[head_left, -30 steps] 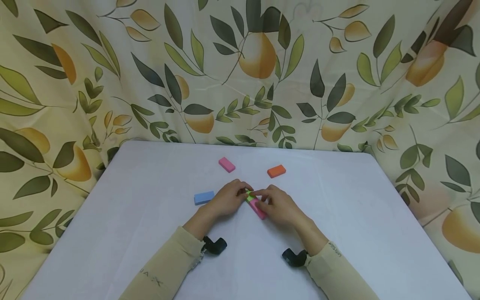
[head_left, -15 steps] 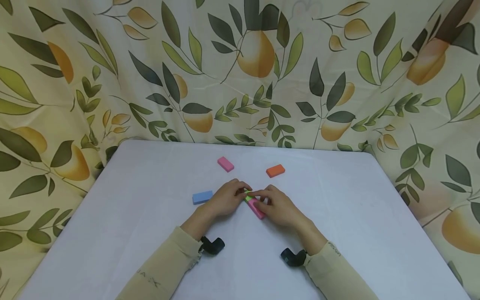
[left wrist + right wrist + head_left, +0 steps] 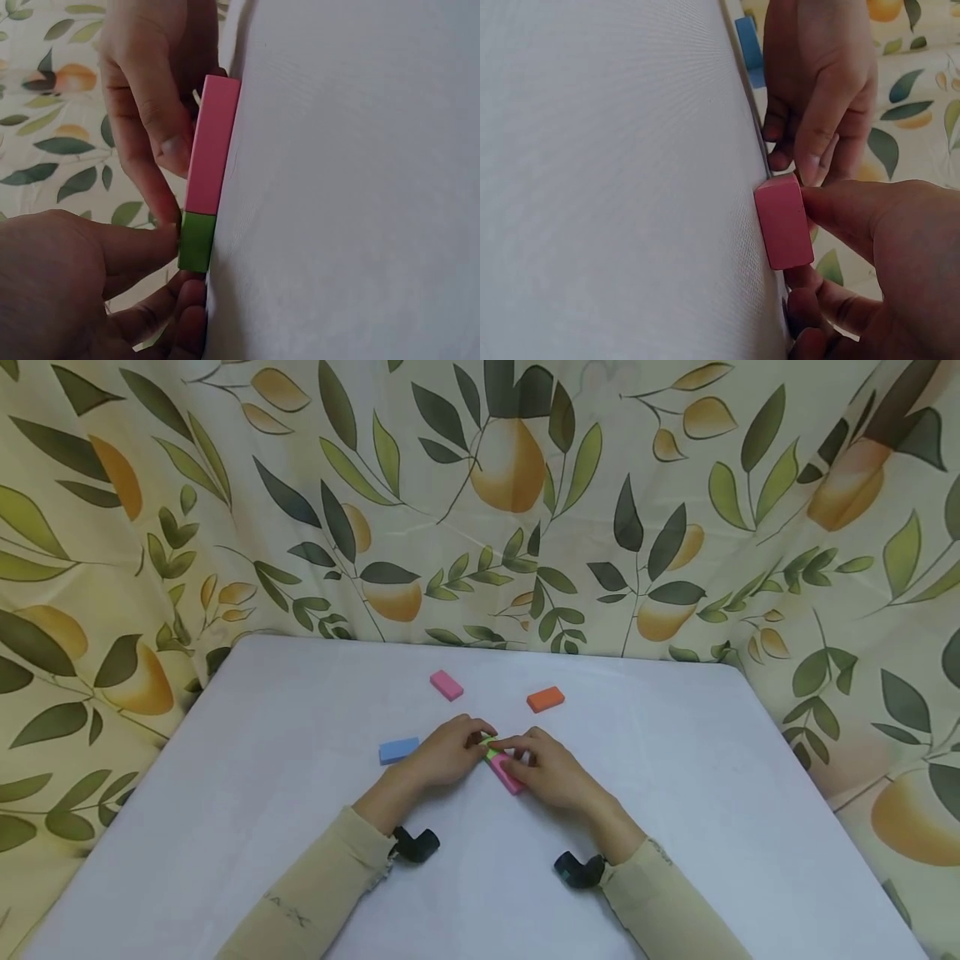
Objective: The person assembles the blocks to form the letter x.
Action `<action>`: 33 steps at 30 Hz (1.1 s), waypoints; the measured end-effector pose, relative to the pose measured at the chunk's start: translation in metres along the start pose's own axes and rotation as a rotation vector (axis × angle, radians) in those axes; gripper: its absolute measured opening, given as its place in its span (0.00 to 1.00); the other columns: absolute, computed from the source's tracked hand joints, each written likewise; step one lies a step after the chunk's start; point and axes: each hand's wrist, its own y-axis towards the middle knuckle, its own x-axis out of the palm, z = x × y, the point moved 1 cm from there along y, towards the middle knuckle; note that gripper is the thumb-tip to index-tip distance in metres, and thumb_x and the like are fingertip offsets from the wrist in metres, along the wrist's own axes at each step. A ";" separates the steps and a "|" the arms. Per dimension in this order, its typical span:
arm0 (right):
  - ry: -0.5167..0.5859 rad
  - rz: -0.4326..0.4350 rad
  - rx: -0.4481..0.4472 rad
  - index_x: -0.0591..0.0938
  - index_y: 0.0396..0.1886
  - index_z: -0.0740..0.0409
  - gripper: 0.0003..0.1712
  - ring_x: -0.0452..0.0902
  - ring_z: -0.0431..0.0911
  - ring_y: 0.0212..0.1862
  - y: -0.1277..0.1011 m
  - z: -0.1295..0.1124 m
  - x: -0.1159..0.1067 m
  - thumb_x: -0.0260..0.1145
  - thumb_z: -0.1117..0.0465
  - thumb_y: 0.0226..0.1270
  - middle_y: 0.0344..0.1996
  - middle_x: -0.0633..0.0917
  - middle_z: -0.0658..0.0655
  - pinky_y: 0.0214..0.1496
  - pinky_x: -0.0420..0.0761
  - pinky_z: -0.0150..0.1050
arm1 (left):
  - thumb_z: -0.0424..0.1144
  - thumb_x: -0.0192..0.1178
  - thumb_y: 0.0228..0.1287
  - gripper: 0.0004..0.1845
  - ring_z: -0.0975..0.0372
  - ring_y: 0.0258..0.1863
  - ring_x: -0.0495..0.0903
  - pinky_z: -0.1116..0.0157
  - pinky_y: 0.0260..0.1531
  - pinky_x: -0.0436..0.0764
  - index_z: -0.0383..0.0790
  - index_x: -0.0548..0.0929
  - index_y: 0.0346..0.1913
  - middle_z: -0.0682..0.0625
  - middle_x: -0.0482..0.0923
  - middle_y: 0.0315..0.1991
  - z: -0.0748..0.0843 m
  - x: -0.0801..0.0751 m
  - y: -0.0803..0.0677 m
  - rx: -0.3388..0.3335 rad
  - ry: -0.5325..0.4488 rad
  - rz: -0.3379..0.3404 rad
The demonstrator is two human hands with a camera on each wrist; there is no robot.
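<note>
A pink block (image 3: 505,774) and a green block (image 3: 197,241) lie end to end on the white table, meeting with no visible gap in the left wrist view. My left hand (image 3: 450,753) pinches the green block at its far end, thumb on one side and fingers round the other. Thumb and fingers of my right hand (image 3: 553,770) hold the pink block (image 3: 786,225), and its index finger reaches forward over the green one. Both hands almost meet at the green block, covering part of it.
A blue block (image 3: 399,751) lies just left of my left hand. Farther back are another pink block (image 3: 447,685) and an orange block (image 3: 545,699). Behind the white table (image 3: 300,693) hangs a curtain (image 3: 480,552) printed with fruit and leaves.
Both hands keep their hold on the green and pink blocks. The whole head view has shifted slightly, so table, blocks and hands all appear a little farther left.
</note>
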 end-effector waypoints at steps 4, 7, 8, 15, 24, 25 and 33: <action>-0.002 0.000 0.008 0.80 0.56 0.29 0.18 0.73 0.43 0.39 0.001 0.001 0.000 0.64 0.50 0.68 0.40 0.76 0.46 0.41 0.73 0.39 | 0.41 0.56 0.69 0.18 0.61 0.44 0.74 0.61 0.49 0.76 0.50 0.76 0.61 0.54 0.76 0.44 0.003 -0.005 -0.002 -0.011 -0.011 -0.015; 0.003 0.000 -0.001 0.80 0.57 0.30 0.18 0.73 0.42 0.40 0.001 0.001 0.001 0.64 0.50 0.68 0.40 0.76 0.46 0.42 0.72 0.39 | 0.39 0.57 0.67 0.20 0.61 0.45 0.75 0.60 0.50 0.76 0.49 0.75 0.61 0.52 0.77 0.46 0.004 -0.008 -0.004 -0.015 -0.022 -0.024; 0.001 0.000 -0.005 0.80 0.57 0.30 0.18 0.73 0.42 0.40 0.001 0.001 0.001 0.63 0.50 0.68 0.40 0.76 0.46 0.42 0.72 0.39 | 0.38 0.57 0.67 0.20 0.61 0.45 0.75 0.60 0.50 0.76 0.48 0.75 0.62 0.52 0.77 0.46 0.004 -0.008 -0.004 -0.015 -0.024 -0.026; 0.006 -0.009 -0.002 0.80 0.56 0.29 0.18 0.71 0.43 0.38 0.003 0.003 0.003 0.64 0.51 0.67 0.38 0.75 0.47 0.38 0.72 0.39 | 0.38 0.61 0.65 0.22 0.60 0.50 0.76 0.58 0.54 0.76 0.49 0.74 0.62 0.51 0.77 0.49 0.003 -0.013 -0.005 0.006 0.002 -0.038; 0.018 -0.007 0.015 0.80 0.56 0.29 0.18 0.71 0.44 0.39 0.002 0.004 0.003 0.64 0.50 0.67 0.38 0.75 0.46 0.38 0.72 0.39 | 0.40 0.61 0.66 0.24 0.59 0.53 0.75 0.57 0.57 0.75 0.51 0.72 0.64 0.52 0.76 0.52 0.005 -0.024 -0.012 -0.005 0.018 -0.045; 0.017 -0.005 0.017 0.80 0.56 0.29 0.18 0.71 0.44 0.39 0.001 0.004 0.003 0.64 0.49 0.67 0.38 0.75 0.46 0.38 0.72 0.39 | 0.40 0.61 0.66 0.24 0.59 0.54 0.74 0.57 0.57 0.75 0.51 0.72 0.64 0.52 0.76 0.53 0.005 -0.025 -0.013 -0.005 0.020 -0.048; 0.018 -0.003 0.017 0.80 0.56 0.27 0.18 0.72 0.43 0.40 0.000 0.005 0.001 0.64 0.48 0.67 0.39 0.76 0.46 0.40 0.72 0.39 | 0.40 0.61 0.66 0.24 0.57 0.56 0.74 0.55 0.59 0.73 0.50 0.72 0.64 0.50 0.76 0.55 0.006 -0.036 -0.020 0.014 0.059 -0.051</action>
